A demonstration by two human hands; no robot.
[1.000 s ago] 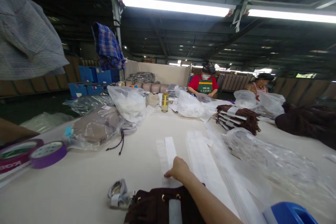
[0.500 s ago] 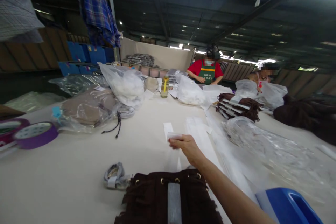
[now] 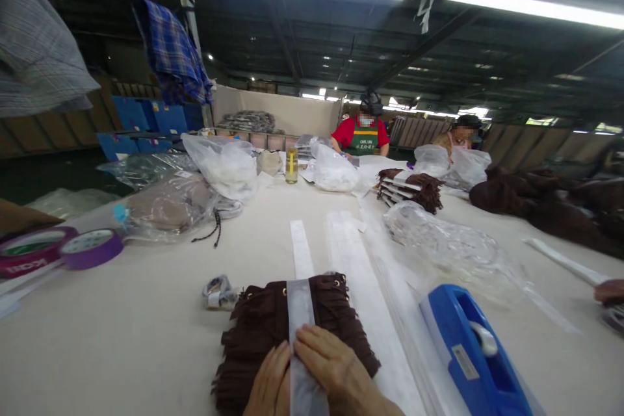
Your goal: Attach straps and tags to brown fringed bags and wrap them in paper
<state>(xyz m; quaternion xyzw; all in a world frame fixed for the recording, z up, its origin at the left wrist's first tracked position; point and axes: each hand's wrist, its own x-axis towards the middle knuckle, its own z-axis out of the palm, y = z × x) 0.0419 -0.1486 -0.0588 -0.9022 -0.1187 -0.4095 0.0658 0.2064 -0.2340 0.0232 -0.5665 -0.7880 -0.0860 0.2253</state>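
Observation:
A dark brown fringed bag [image 3: 258,312] with small metal eyelets lies on the table just in front of me. A translucent whitish strip [image 3: 299,298] runs lengthwise over its middle. My right hand [image 3: 334,364] rests with fingers stretched out on the right side of the strip. Beside it, my left hand [image 3: 273,380] lies flat on the bag along the strip's left edge, its lower part cut off by the frame. A coiled grey strap [image 3: 218,292] in clear wrap sits by the bag's upper left corner. Beyond the bag lies a white paper strip [image 3: 301,240].
A blue tape dispenser [image 3: 455,344] stands at right, near crumpled clear plastic bags [image 3: 439,240]. Purple tape rolls [image 3: 92,249] lie at left beside a plastic-wrapped beige item [image 3: 166,205]. Stacked brown fringed pieces [image 3: 414,188] are farther back. Two people work across the table.
My right hand has come back from the white strips to the bag, and my left hand has entered view on it. The camera view has shifted, showing more of the blue dispenser.

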